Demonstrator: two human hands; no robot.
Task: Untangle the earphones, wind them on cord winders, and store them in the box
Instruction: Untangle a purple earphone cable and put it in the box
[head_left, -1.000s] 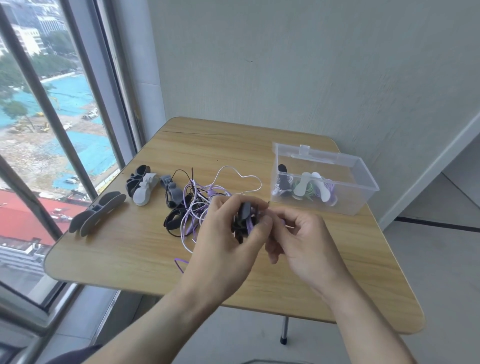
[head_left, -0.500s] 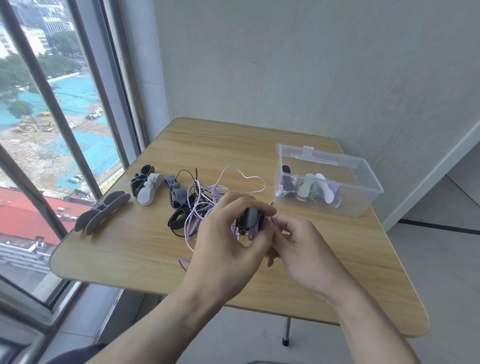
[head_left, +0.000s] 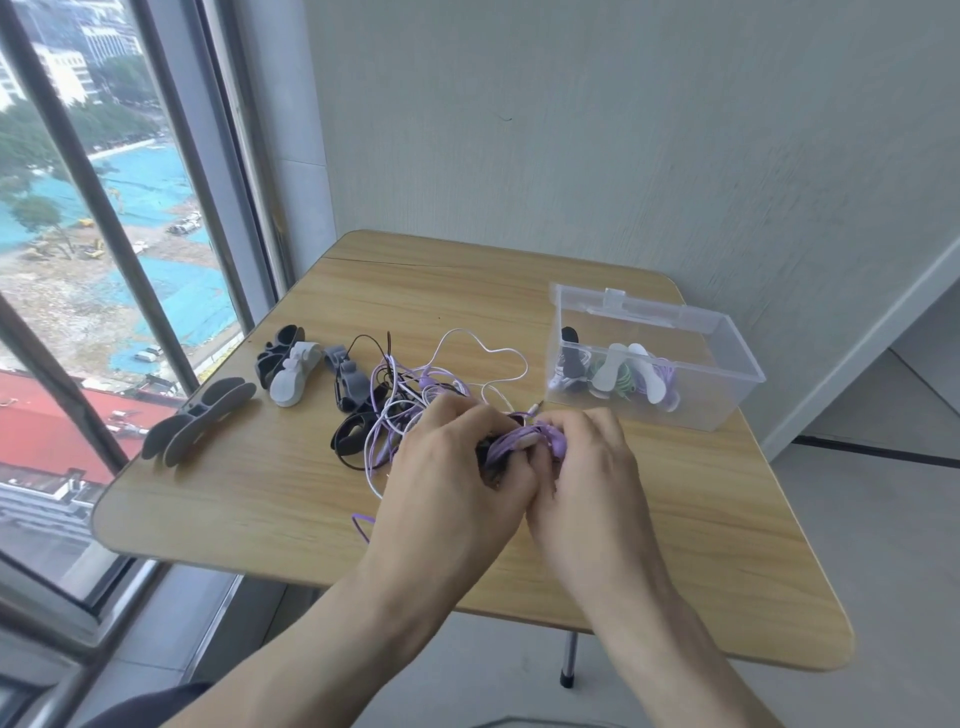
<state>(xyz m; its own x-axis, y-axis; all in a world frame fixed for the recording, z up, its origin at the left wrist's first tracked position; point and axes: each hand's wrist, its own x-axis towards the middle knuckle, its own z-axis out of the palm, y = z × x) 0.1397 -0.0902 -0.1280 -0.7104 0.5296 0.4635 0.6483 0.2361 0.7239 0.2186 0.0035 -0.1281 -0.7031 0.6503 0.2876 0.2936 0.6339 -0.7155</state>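
Note:
My left hand (head_left: 452, 473) and my right hand (head_left: 587, 467) meet over the table middle, both curled round a dark cord winder (head_left: 493, 460) wrapped in purple earphone cord (head_left: 524, 436). Most of the winder is hidden by my fingers. Behind my hands lies a tangle of purple, white and black earphone cables (head_left: 415, 384). A clear plastic box (head_left: 727, 358) at the right holds several wound winders (head_left: 618, 374).
Spare winders lie on the wooden table (head_left: 249, 499): a grey pair (head_left: 197, 421) near the left edge, a black and white pair (head_left: 288, 364), a grey one (head_left: 348, 376) and a black one (head_left: 353, 436). A window runs along the left, a wall behind.
My hands have closed together round the winder. The right hand has come over its purple-wrapped end, which now shows between my fingers.

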